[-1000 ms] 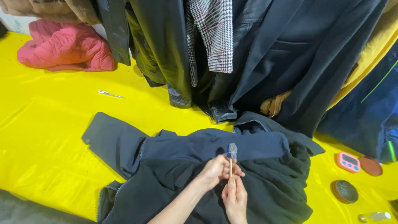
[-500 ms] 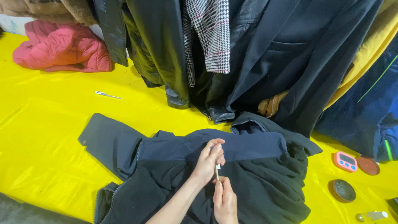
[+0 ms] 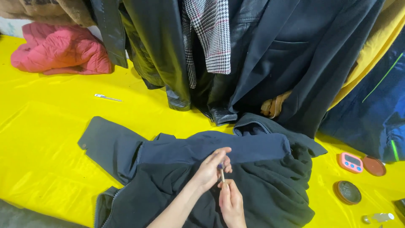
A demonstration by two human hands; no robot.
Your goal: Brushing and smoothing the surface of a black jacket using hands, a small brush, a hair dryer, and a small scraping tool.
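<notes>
- Pink padded garment [image 3: 59, 52], upper left of the frame: bunched on the yellow table cover [image 3: 42, 139], well apart from your hands.
- Small pale tool [image 3: 107, 98], left of centre: lying flat on the cover, untouched.
- Dark jacket [image 3: 202, 177], lower centre: spread flat, one sleeve reaching left, collar toward the hanging coats [image 3: 236, 55] that fill the top of the frame.
- Left hand [image 3: 209, 171], lower centre: fingers pinched together on the upper end of a thin stick-like tool [image 3: 222, 173], resting on the jacket's front.
- Right hand [image 3: 231, 202], just below it: closed around the tool's lower end. A second ago you held this tool raised above the fabric; it now sits lower, its tip against the cloth, so you appear to have moved from readying it to working on the jacket.
- Pink timer [image 3: 351, 162] and two round brown discs [image 3: 347, 192], lower right: beside the jacket, not touched.
</notes>
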